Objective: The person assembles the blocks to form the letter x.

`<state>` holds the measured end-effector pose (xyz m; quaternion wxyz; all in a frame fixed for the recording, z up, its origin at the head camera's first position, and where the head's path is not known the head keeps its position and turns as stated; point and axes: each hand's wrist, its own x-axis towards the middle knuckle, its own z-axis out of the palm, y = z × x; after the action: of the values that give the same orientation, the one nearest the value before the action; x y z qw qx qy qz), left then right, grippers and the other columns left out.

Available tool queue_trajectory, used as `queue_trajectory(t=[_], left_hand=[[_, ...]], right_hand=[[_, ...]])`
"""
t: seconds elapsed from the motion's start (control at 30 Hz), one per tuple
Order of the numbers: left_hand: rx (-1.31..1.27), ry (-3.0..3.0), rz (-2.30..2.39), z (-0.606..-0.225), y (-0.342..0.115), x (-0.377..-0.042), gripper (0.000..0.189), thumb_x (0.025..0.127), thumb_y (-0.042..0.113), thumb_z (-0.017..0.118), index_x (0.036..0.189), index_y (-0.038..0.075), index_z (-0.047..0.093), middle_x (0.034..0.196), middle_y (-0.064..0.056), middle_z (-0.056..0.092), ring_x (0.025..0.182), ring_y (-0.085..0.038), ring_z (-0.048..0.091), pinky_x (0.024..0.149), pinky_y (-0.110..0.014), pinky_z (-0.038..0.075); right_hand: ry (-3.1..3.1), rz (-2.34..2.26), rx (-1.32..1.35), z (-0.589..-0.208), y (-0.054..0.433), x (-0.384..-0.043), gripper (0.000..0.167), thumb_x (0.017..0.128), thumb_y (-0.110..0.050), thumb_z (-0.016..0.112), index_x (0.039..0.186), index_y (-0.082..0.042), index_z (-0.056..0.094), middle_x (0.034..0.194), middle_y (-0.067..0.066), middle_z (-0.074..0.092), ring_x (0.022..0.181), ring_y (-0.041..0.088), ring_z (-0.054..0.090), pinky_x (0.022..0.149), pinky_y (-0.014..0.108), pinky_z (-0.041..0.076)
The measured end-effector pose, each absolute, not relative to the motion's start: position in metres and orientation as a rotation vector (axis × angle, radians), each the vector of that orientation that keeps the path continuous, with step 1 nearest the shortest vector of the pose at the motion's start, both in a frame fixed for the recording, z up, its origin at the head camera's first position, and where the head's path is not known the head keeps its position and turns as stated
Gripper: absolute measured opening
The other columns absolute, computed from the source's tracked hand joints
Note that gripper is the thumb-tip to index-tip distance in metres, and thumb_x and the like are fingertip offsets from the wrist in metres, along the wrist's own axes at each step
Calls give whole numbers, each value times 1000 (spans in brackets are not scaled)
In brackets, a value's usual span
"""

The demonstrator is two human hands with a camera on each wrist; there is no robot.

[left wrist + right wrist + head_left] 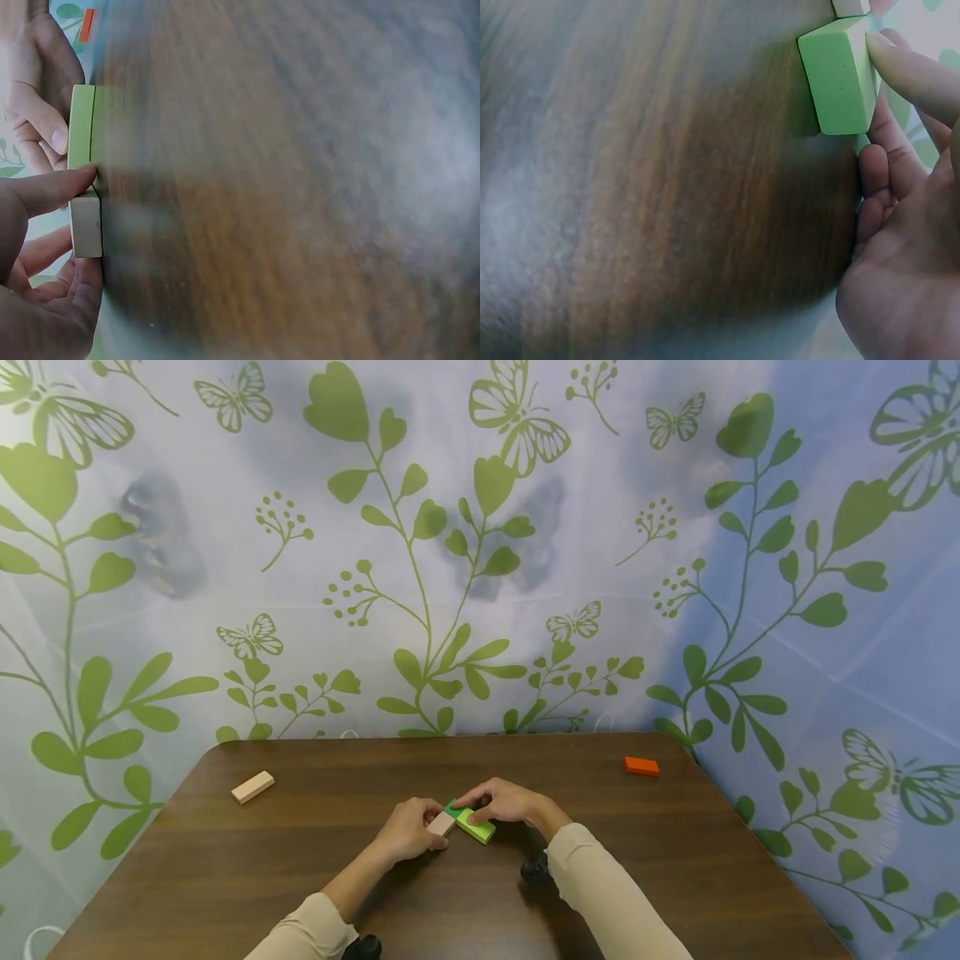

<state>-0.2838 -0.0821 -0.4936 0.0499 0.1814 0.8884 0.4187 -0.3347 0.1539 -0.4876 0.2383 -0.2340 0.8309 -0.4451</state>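
Note:
On the table, a pale wooden block, a dark green block and a light green block meet end to side in a small angled group. My left hand pinches the pale block between thumb and fingers; its thumb tip reaches the light green block in the left wrist view. From the far right, my right hand lays its thumb on the light green block, its index finger reaching the dark green one. The dark green block is mostly covered by the fingers.
A natural wood block lies at the table's far left, and an orange-red block at its far right. The brown table ends in front of a hanging cloth printed with leaves and butterflies.

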Motion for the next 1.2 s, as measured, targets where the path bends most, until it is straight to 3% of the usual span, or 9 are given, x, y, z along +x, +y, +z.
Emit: queue_trajectory(t=[0.57,0.77,0.97,1.2], left_hand=[[511,2726,1263,-490,-78,-279,45,75,4,91,114,-5,71,94,-7,65,83,-22,57,74,-41,47],[526,2672,1270,-487,-81,-281,48,75,6,92,116,-6,69,94,-8,65,81,-21,58,68,-38,50],[554,2616,1301,-482,-86,-286,49,87,16,84,126,-7,66,98,-9,66,85,-22,60,70,-40,52],[635,2467,1358,-483,-89,-300,38,98,12,72,136,5,66,115,-12,61,102,-28,59,79,-45,53]], right_hand=[[2305,-1221,-682,-485,152,-332,33,94,-5,75,127,-10,76,119,2,70,94,18,60,80,36,51],[2330,-1238,-710,-486,150,-333,33,94,-6,76,127,-8,75,116,3,72,98,18,62,83,36,53],[2357,-1281,-678,-484,158,-336,33,95,-12,75,128,-6,74,117,5,72,104,18,64,90,41,53],[2396,-1279,-676,-474,173,-338,35,99,-14,71,131,-2,70,129,11,69,118,27,62,97,48,50]])
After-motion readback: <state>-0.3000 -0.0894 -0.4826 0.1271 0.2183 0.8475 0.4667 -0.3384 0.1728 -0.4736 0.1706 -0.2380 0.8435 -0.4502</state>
